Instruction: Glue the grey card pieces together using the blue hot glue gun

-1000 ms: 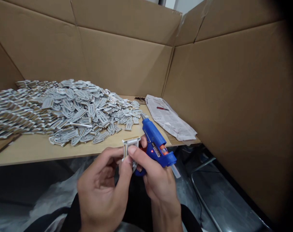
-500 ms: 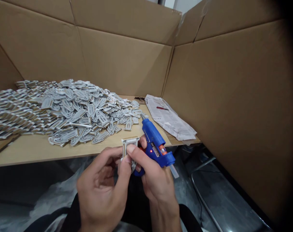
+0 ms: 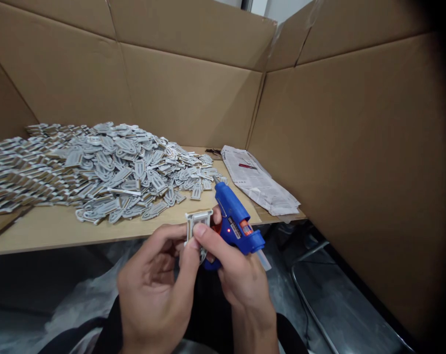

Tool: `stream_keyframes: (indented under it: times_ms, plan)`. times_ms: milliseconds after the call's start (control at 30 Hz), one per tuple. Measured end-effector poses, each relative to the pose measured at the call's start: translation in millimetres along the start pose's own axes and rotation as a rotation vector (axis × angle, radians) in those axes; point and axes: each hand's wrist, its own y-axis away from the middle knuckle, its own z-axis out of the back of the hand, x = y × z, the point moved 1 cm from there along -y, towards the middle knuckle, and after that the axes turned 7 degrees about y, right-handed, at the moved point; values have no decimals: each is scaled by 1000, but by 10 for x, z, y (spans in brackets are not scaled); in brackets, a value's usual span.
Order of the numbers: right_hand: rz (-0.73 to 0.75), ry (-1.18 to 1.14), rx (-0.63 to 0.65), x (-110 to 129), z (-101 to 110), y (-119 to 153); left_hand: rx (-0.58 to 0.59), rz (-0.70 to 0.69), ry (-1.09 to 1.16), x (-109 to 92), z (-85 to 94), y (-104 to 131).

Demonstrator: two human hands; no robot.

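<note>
My left hand (image 3: 154, 287) is closed, pinching a small grey-and-white frame-like piece (image 3: 200, 216) with tan edges between thumb and fingers. The piece stands roughly upright in front of me, its lower part covered by my thumbs. My right hand (image 3: 241, 280) is wrapped round a blue hot glue gun (image 3: 232, 204), and its thumb presses on the face of the same piece. The gun's metal nozzle points up and away toward the table. A red light glows on its side, and a clear glue stick (image 3: 263, 260) sticks out of the back.
A big heap of similar pieces (image 3: 134, 167) covers the left and middle of the wooden table (image 3: 97, 233), with stacked rows (image 3: 24, 172) at far left. Newspaper (image 3: 260, 182) with a red-handled tool (image 3: 247, 166) lies at right. Cardboard walls (image 3: 193, 93) stand behind and to the right.
Both hands keep nearly the same hold on the piece. The glue gun has shifted very slightly left; the rest of the view moves only a little.
</note>
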Motion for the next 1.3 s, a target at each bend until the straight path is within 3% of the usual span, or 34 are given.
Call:
stream_keyframes:
  times_ms: [533,900,1300]
  plan:
    - [-117,-36,-25,8,-37,-38,9,37,10,5,9,17]
    - [-106,-70,19,16,-37,-47,-11,81,63,-42,29,-7]
    - [-87,-41,-38,-6,-42,-32,-21,107,67,-46,27,-9]
